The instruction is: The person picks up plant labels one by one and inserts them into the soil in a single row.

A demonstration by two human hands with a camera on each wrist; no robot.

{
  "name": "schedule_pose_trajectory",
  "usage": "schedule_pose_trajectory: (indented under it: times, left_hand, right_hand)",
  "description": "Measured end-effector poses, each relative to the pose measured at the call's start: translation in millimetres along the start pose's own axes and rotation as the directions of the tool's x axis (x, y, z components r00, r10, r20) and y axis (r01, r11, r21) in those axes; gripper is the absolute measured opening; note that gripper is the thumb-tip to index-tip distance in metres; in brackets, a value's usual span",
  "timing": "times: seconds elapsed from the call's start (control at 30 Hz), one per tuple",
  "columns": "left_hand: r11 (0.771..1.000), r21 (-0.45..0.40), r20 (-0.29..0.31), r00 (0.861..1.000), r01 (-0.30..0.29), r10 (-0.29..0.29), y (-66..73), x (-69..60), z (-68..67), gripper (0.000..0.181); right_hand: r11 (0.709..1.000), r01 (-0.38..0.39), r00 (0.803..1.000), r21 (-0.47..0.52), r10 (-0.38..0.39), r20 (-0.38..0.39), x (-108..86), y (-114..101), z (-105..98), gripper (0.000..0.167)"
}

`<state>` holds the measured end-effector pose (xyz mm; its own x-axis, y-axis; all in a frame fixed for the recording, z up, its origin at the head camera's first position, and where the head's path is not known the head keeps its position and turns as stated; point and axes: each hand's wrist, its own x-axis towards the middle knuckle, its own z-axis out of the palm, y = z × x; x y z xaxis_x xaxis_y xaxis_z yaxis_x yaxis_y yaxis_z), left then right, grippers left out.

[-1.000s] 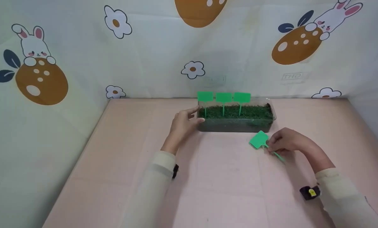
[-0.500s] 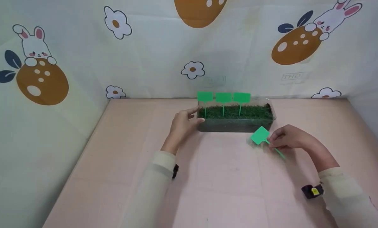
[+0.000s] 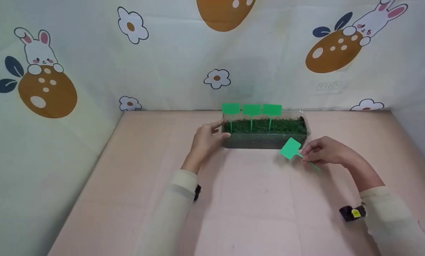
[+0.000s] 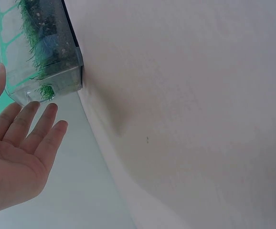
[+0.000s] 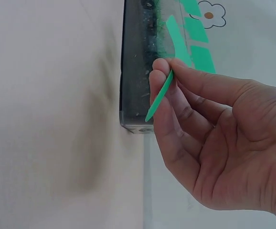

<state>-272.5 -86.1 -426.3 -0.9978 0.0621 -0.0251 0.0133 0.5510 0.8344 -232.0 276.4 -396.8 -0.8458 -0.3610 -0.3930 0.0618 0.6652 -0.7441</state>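
A clear rectangular planter box (image 3: 266,141) filled with dark soil and green grass stands at the back of the table. Three green plant labels (image 3: 251,109) stand upright in its left and middle part. At its left end, my left hand (image 3: 206,140) rests with fingers and thumb extended; the left wrist view shows the fingertips (image 4: 50,109) at the end wall. My right hand (image 3: 324,153) pinches another green plant label (image 3: 290,148) by its stem, between thumb and fingers. That label is tilted, in front of the planter's right end, its stem tip pointing down and right.
A pink-covered table (image 3: 255,213) spreads in front of the planter. Behind it rises a patterned cloth wall (image 3: 169,71) with rabbits and flowers, close to the planter's back. Each wrist carries a small dark camera (image 3: 353,213).
My right hand has lifted the held plant label slightly up from the table, toward the planter. The left hand and the planter have stayed in place.
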Motion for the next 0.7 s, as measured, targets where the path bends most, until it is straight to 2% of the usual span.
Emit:
schedule_pose_trajectory:
  times: [0.37, 0.7]
  left_hand:
    - [1.000, -0.006, -0.006, 1.000, 0.010, -0.010, -0.1, -1.3, 0.6, 0.058]
    - [1.000, -0.002, -0.001, 1.000, -0.001, 0.001, -0.3, 0.0, -0.4, 0.058]
  right_hand:
    - [0.998, 0.030, 0.999, 0.053, -0.029, -0.033, 3.0, -9.8, -0.6, 0.028]
    - [0.990, 0.088, 0.986, 0.107, -0.071, -0.153, 5.7, -20.0, -4.0, 0.033]
